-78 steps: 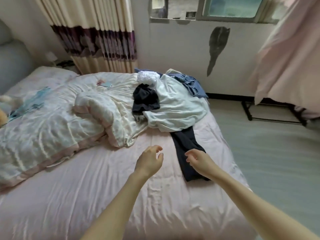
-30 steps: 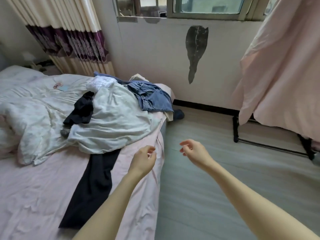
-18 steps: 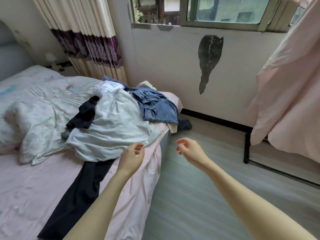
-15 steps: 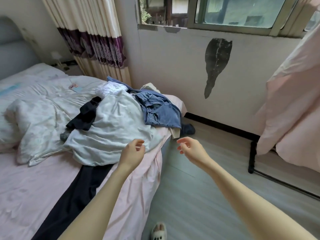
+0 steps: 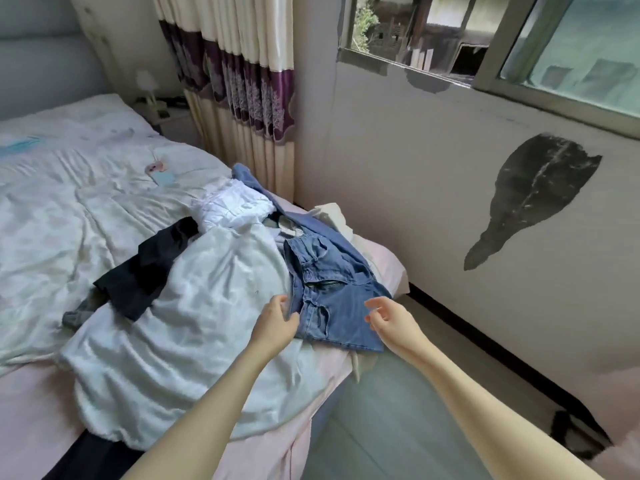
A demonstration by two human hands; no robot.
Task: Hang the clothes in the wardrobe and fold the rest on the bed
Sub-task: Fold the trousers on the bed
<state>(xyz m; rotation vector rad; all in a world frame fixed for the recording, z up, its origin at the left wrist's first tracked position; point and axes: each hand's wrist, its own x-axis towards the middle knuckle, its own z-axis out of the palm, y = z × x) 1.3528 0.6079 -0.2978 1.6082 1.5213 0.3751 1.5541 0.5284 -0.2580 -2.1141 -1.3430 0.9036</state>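
Observation:
A pile of clothes lies at the corner of the bed [image 5: 34,403]. Blue denim shorts [image 5: 332,299] sit on top at the right, over a pale white-green garment [image 5: 207,320]. A dark navy garment [image 5: 149,268] and a white gathered piece [image 5: 232,206] lie further back. My left hand [image 5: 275,322] hovers at the left edge of the denim shorts with fingers loosely curled, holding nothing. To the right of the shorts, my right hand [image 5: 389,318] is relaxed and empty.
A crumpled floral quilt [image 5: 69,202] covers the left of the bed. A cream and purple curtain [image 5: 242,81] hangs behind, beside a window [image 5: 485,46]. The wall has a dark patch [image 5: 533,195]. Pale floor [image 5: 398,427] runs along the bed's right side.
I have stepped closer to the bed corner. Both hands have reached forward and now flank the denim shorts.

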